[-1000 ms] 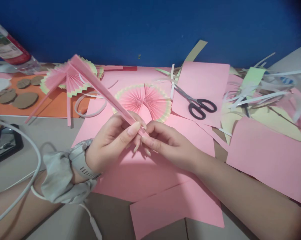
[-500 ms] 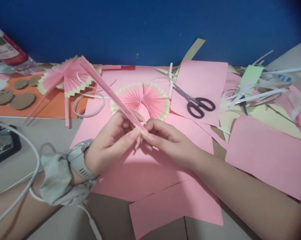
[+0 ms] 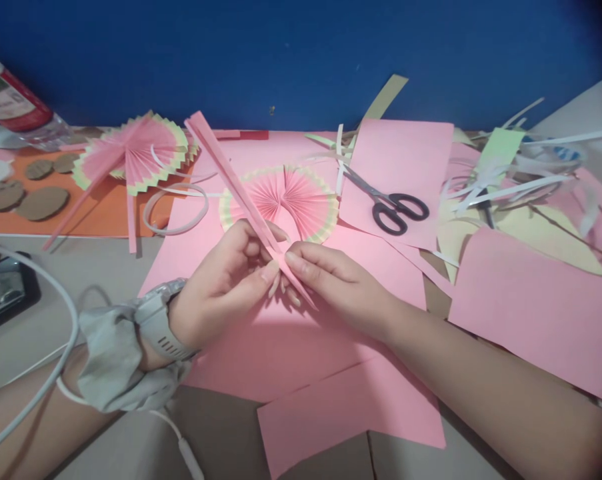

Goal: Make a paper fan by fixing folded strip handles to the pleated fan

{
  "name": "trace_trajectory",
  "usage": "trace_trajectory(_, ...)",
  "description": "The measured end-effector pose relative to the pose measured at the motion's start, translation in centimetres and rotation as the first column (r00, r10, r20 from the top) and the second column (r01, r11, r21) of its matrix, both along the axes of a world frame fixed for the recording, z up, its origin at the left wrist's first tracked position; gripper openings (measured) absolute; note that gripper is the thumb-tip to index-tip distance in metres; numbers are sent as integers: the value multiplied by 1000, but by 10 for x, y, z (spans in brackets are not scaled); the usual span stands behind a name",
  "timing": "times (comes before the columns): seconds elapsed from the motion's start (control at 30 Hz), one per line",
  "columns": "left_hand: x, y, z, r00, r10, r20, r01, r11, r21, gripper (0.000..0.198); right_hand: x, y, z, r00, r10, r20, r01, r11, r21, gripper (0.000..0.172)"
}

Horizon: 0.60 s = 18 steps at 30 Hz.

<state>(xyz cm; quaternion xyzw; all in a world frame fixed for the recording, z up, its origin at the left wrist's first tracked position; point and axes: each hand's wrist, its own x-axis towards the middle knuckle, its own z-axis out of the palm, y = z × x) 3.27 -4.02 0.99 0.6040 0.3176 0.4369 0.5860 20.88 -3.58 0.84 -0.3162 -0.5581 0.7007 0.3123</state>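
A long, narrow folded strip of pink paper (image 3: 233, 180) slants up and left between my hands. My left hand (image 3: 231, 273), with a watch on the wrist, pinches it near its lower end. Close beside, my right hand (image 3: 331, 270) grips the same strip between thumb and index finger, and the pointed lower end sticks out below. Just behind my hands lies a pleated pink paper fan (image 3: 305, 200) with a yellow-green edge. Under both hands are pink paper sheets (image 3: 275, 360).
Scissors (image 3: 393, 210) rest on a pink sheet at right, near paper scraps (image 3: 501, 153). Another pleated fan with strips (image 3: 151, 153) lies at left on orange paper (image 3: 95, 217), beside cardboard discs (image 3: 43, 203). A bottle (image 3: 21, 100) and a phone (image 3: 11, 293) are far left.
The strip's upper end has swung right and the strip stands steeper. Its lower end now shows below my fingers, and my right thumb has moved up slightly.
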Motion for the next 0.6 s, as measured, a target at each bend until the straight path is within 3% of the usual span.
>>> trace_trajectory(0.2,-1,1,-5,998,-55,41,55,998,3,19,0,2,2,999,18,-34,-17,1000,10,30)
trace_trajectory(0.4,-3,0,-9,995,-49,-89,50,999,18,31,1,1,4,1000,21,18,-21,999,25,35)
trace_trajectory(0.6,0,0,-6,993,-71,-91,75,997,34,34,1,1,4,997,22,67,-25,999,42,35)
